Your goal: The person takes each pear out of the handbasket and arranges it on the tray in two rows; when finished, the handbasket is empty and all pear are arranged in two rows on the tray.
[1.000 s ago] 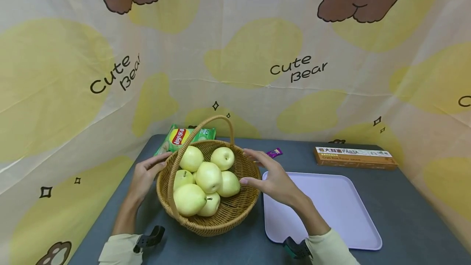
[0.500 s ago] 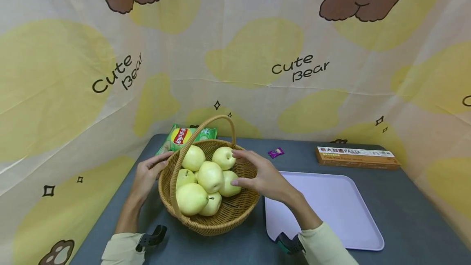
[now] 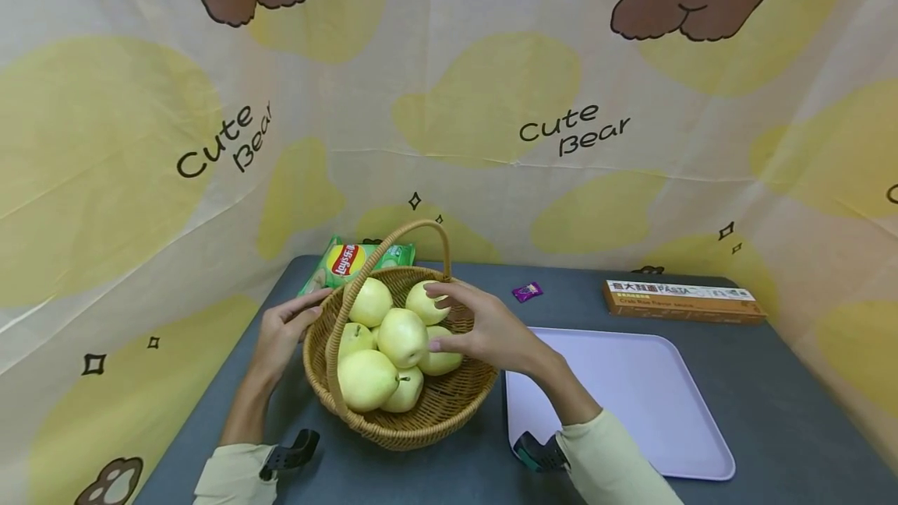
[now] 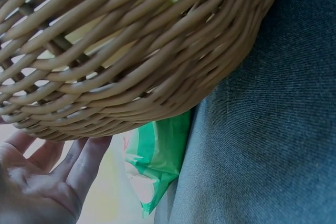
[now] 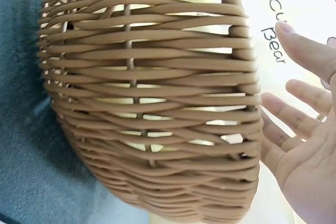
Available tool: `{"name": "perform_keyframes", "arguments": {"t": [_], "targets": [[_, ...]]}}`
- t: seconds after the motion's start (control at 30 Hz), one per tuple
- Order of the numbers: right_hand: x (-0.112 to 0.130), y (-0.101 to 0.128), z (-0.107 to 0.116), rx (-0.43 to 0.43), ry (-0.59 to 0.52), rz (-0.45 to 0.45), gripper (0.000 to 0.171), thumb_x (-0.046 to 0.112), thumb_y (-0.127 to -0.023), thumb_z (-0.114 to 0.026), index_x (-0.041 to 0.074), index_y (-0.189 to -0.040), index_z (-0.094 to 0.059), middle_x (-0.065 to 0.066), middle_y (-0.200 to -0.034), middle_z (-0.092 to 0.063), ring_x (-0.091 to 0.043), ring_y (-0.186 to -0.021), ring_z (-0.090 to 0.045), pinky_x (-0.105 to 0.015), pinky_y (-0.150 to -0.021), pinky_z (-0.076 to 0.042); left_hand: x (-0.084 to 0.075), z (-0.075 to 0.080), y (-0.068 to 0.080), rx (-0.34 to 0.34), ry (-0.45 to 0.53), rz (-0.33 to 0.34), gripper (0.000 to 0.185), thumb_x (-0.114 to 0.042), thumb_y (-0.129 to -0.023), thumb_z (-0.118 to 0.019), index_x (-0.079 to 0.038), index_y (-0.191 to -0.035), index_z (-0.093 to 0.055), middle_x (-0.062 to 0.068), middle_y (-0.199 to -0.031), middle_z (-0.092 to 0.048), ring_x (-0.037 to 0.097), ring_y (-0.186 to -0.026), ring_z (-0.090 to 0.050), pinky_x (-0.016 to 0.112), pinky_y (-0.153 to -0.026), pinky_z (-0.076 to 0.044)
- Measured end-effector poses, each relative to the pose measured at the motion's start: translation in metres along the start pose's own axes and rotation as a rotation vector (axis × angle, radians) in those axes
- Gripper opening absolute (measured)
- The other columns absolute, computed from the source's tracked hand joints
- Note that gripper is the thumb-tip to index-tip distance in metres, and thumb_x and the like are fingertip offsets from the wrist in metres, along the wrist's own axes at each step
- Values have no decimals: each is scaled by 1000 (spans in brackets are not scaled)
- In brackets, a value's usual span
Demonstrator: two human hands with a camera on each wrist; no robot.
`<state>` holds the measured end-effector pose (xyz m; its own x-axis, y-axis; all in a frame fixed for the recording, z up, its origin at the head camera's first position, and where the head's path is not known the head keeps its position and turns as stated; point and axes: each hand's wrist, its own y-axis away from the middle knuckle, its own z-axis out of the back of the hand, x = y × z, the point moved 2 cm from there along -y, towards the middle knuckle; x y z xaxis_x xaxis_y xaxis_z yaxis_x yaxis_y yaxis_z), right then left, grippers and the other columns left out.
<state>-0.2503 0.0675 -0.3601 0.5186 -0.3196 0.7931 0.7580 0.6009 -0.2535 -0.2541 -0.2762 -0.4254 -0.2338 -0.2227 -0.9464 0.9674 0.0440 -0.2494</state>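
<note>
A round wicker basket (image 3: 449,415) with an arched handle stands on the table, holding several pale green pears (image 3: 402,337). My left hand (image 3: 270,345) rests with extended fingers against the basket's left side; in the left wrist view, that hand (image 4: 50,182) touches the woven wall (image 4: 136,77). My right hand (image 3: 505,337) reaches over the right rim, thumb and fingers spread apart near the pears at the back right. Whether it touches one cannot be told. The right wrist view shows this hand (image 5: 310,161) with spread fingers beyond the basket wall (image 5: 157,77).
A lilac tray (image 3: 631,404) lies right of the basket, under the right forearm. Behind the basket is a green Lay's chip bag (image 3: 337,262). A small purple-wrapped candy (image 3: 527,291) and a long brown pasta box (image 3: 684,302) lie at the back.
My right hand has moved left, from the basket's right rim to over the pears. The left hand stays at the basket's side.
</note>
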Motion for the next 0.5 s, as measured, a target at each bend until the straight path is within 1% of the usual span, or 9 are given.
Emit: {"name": "perform_keyframes", "arguments": {"t": [0.1,0.23,0.33,0.5], "targets": [[2,-4,-1,14,-1,-2,72,23,-89,-88,20,-153,-56,1,-151,-57,-31,-136,-60,-54,-112,-49,0,0,1,1,11,-2,41,-18,-110,-57,6,-143,-63,-16,-117,-74,2,-102,-73,23,-81,-63],[4,-9,-1,41,-21,1,71,25,-90,-88,17,-153,-56,-7,-152,-58,-32,-132,-62,-55,-111,-51,0,0,1,4,21,-3,40,-17,-110,-57,6,-142,-63,-15,-118,-74,3,-102,-74,22,-82,-62],[6,-14,0,55,-33,-1,69,25,-91,-87,16,-152,-57,-11,-151,-59,-33,-131,-63,-56,-111,-51,0,1,1,8,19,-3,41,-18,-110,-57,6,-143,-63,-15,-119,-74,3,-103,-74,22,-83,-62],[11,-21,0,83,0,-6,64,28,-92,-86,17,-149,-60,-10,-148,-62,-31,-130,-63,-52,-111,-52,-1,1,1,9,23,3,41,-18,-110,-57,5,-143,-63,-14,-121,-74,4,-102,-74,23,-82,-63]]}}
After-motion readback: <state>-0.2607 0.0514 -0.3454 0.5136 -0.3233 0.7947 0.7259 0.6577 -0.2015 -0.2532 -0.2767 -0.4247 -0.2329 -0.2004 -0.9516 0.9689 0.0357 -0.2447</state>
